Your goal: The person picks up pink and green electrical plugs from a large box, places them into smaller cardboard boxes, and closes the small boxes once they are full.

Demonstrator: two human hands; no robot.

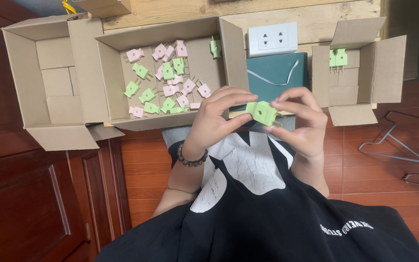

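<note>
**What I'm wearing**

My top is a loose black T-shirt (277, 218) filling the lower middle and lower right of the frame. Across its chest runs a large white print (248, 165) with a cracked, worn texture, and a small line of white lettering (346, 228) sits lower right (upside down from here). Its short sleeves leave my forearms bare. On my left wrist, near the centre, is a bracelet (192, 158) of dark round beads.

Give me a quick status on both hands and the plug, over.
Left hand and right hand both pinching one green plug above lap. Box of pink and green plugs open ahead. Nothing in the way.
</note>
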